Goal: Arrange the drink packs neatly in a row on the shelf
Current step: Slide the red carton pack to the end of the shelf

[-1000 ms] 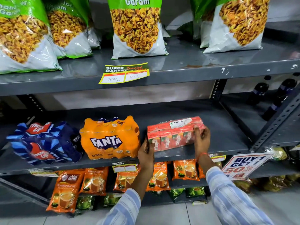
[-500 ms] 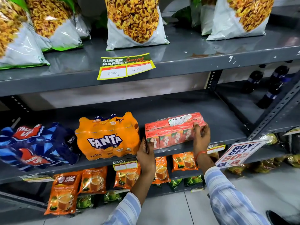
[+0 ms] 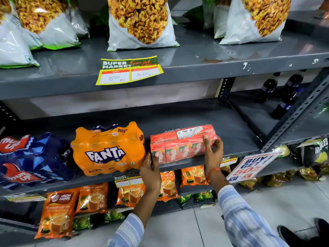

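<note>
Three drink packs stand along the front of the grey middle shelf (image 3: pixel 195 118). A dark blue Thums Up pack (image 3: pixel 32 157) is at the left and an orange Fanta pack (image 3: pixel 108 148) sits beside it. To the right lies a red Maaza carton pack (image 3: pixel 179 143), slightly angled, close to the Fanta pack. My left hand (image 3: pixel 150 168) grips the red pack's left front corner. My right hand (image 3: pixel 212 150) grips its right end, thumb on top.
Large snack bags (image 3: pixel 140 22) stand on the top shelf above a yellow price tag (image 3: pixel 129 70). Dark bottles (image 3: pixel 283 97) stand on the adjoining shelf at right. Orange tea pouches (image 3: pixel 58 211) fill the lower shelf. A "Buy 1 Get 1" sign (image 3: pixel 251 166) hangs at right.
Both hands have stayed on the red carton pack, which sits a little closer to the Fanta pack. The camera has tilted and shifted slightly.
</note>
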`<state>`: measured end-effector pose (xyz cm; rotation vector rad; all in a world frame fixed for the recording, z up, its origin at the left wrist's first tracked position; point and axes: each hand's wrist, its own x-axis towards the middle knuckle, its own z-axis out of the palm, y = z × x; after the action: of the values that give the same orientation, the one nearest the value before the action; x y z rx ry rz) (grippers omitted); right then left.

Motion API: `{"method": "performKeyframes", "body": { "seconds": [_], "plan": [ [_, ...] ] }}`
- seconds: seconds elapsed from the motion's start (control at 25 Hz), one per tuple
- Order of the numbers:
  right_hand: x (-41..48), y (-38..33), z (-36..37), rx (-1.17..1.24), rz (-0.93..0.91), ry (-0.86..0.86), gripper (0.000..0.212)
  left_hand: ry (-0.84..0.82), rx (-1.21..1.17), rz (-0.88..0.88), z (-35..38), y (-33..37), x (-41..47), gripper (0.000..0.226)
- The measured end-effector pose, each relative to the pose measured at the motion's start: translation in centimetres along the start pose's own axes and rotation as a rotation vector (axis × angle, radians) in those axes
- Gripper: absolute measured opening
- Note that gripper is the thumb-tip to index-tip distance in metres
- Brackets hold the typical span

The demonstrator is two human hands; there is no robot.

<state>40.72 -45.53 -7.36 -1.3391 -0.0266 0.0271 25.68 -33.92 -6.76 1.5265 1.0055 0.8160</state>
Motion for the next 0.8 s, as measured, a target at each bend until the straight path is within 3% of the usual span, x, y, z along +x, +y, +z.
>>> {"method": "performKeyframes", "body": {
  "seconds": [0.08,0.28,0.4,0.8],
  "plan": [
    [-0.2,-0.1,-0.2,-0.001,0.027,-0.017,0.071,0.063,0.012,-0.004,0.3,0.2,-0.2,0.031],
    [0.9,-0.6,-1.5,-0.063,0.066,-0.087,0.040,0.083,0.023,-0.010,0.4,-0.2,-0.4,0.030],
    [1.7,-1.1,-2.4,-0.124,0.074,-0.119,0.045,0.061,0.055,0.018,0.4,-0.3,-0.3,0.030],
    [3.9,-1.9,-5.5,-0.133,0.032,-0.128,0.028,-0.053,0.167,0.091,3.2,1.1,-1.8,0.037]
  ]
}}
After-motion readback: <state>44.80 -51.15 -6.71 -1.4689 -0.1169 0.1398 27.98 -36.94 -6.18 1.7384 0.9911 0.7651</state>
